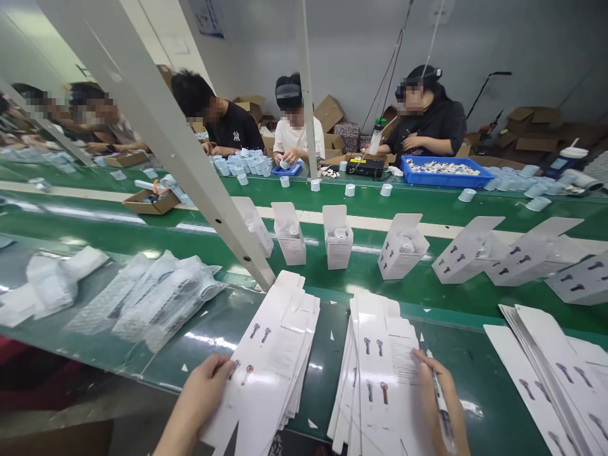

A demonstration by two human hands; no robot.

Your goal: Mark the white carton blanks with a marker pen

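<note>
My left hand (202, 396) rests on the near edge of a fanned stack of flat white carton blanks (273, 354), printed with small tool pictures, thumb on the top sheet. My right hand (439, 405) holds a pen (439, 396) and presses on a second stack of the same blanks (380, 367) just to the right. Both stacks lie on the green bench in front of me.
A third pile of blanks (551, 373) lies at the right. Folded open white boxes (338, 237) stand in a row on the green conveyor (370, 202). Bubble-wrap bags (156, 297) lie at left. A slanted white frame bar (190, 164) crosses ahead. Several people work opposite beside a blue tray (444, 171).
</note>
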